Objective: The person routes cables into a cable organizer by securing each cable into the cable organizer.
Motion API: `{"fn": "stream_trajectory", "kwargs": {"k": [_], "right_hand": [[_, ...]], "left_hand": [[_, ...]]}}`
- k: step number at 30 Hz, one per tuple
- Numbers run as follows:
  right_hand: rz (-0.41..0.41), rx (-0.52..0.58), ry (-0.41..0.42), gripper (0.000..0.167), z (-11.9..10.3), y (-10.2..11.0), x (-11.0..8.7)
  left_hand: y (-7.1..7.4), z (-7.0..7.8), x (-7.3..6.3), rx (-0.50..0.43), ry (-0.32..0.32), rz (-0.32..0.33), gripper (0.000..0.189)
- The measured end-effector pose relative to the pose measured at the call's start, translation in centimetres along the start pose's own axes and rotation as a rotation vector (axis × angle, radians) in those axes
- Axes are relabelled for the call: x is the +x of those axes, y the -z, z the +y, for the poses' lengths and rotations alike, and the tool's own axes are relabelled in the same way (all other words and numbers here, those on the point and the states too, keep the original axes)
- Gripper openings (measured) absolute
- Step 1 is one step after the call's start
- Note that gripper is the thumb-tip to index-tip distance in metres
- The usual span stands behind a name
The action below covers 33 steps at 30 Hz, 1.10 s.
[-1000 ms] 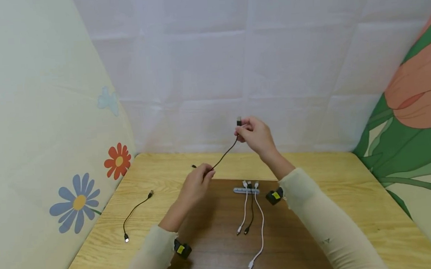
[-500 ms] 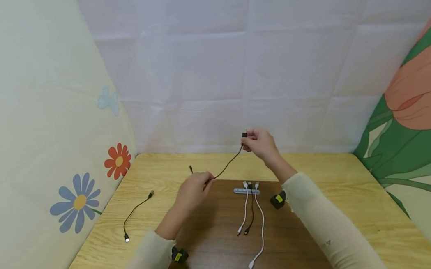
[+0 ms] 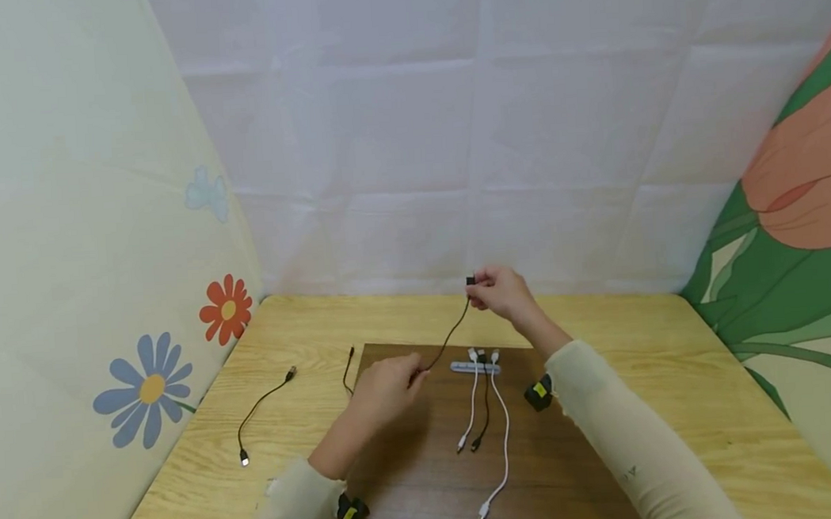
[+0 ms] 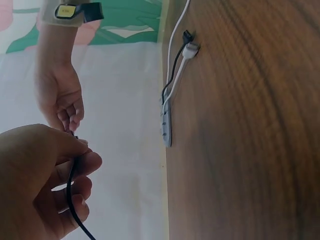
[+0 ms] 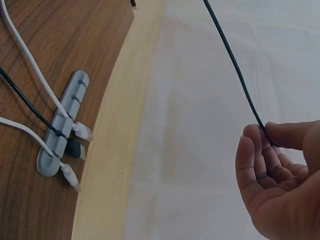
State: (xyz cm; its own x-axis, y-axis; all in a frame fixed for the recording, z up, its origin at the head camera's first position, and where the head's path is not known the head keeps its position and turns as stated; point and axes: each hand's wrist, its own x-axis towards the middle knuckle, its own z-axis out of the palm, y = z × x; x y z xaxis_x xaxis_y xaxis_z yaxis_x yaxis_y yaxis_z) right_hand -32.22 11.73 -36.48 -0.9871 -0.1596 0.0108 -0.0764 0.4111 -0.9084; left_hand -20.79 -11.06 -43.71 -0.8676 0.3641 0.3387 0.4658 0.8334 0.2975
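Note:
A thin black USB cable (image 3: 456, 332) is stretched between my two hands above the brown board. My right hand (image 3: 501, 294), higher and further right, pinches it just by its USB-A plug (image 3: 470, 281). With thumb and fingers my left hand (image 3: 386, 388) pinches the cable further along, and the loose end (image 3: 349, 368) hangs out to the left behind that hand. Below and between the hands, a grey-blue cable clip (image 5: 78, 89) sits near the board's far edge. Two white cables (image 3: 507, 452) and a black cable (image 3: 487, 410) lie in its slots; other slots hold nothing.
The brown wooden board (image 3: 557, 465) lies on the light wood table (image 3: 648, 325). Another short black cable (image 3: 256, 408) lies on the table left of the board. A white cloth (image 3: 379, 135) hangs behind, with flowered cloths at both sides.
My right hand has come down with the plug, toward the clip. My left hand has also lowered and shifted slightly right over the board, and the cable's loose end has swung down and left.

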Motion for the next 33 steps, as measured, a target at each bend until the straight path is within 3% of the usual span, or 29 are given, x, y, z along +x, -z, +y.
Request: {"fn": "stream_trajectory", "kwargs": {"k": [6,12,20,33], "right_hand": [[-0.027,-0.028,-0.02,0.019,1.2,-0.4,0.2],[-0.053,-0.124,0.001,0.022,2.7,-1.3,0.4],[-0.079,-0.197,0.017,0.022,4.6,-2.6,0.5],[-0.105,-0.236,-0.016,0.018,5.3,-3.6,-0.2]], "left_hand": [[-0.7,0.6,-0.4,0.051,0.004,-0.035,0.011],[-1.6,1.2,-1.0,0.083,-0.009,-0.072,0.011],[-2.6,1.7,-1.6,0.129,-0.029,-0.156,0.024],[-3.1,2.2,-2.3,0.145,-0.029,-0.257,0.024]]}}
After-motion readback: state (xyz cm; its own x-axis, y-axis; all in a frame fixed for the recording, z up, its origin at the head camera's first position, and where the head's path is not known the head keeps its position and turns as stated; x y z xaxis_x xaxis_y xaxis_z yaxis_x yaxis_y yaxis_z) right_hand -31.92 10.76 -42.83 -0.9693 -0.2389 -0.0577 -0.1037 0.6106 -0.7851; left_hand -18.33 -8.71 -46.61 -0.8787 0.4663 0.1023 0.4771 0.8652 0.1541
